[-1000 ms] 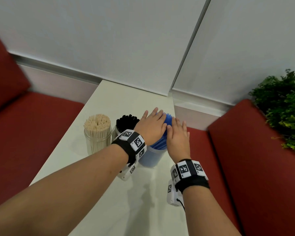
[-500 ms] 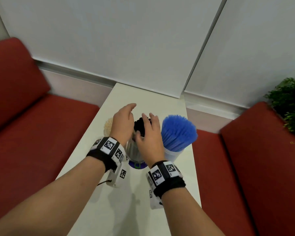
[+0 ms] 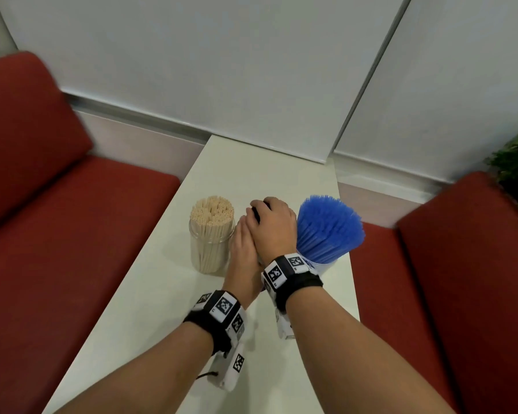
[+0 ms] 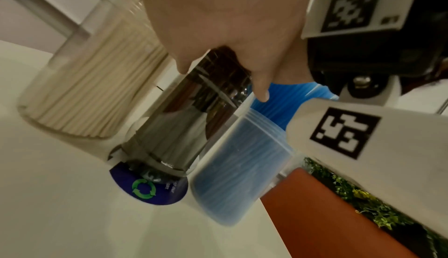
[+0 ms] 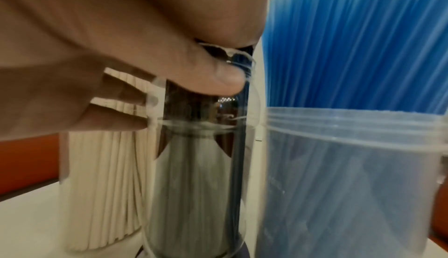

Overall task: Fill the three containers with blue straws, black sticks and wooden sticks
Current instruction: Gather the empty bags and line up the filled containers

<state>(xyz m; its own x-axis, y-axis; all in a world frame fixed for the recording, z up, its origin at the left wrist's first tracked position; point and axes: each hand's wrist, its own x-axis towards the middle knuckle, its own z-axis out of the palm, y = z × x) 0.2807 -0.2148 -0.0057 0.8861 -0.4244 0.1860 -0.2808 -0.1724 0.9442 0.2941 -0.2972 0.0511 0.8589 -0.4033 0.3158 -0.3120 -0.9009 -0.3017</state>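
— At the centre of the frame, on the table (image 3: 150, 294)?
— Black sticks (image 4: 218, 82) in the middle jar (image 4: 174, 128); right hand (image 3: 274, 227) curls over them, left hand (image 3: 243, 252) grips the jar's side.

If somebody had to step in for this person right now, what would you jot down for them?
Left hand: against the middle jar, on its left side; its grip is hidden.
Right hand: cupped over the black sticks, fingers curled over their tops, thumb at the jar's rim.
On the table: wooden sticks in the left jar, blue straws fanned out in the right tub.
Done: all three containers look full.
Left: probably only settling the black bundle, then letting go.
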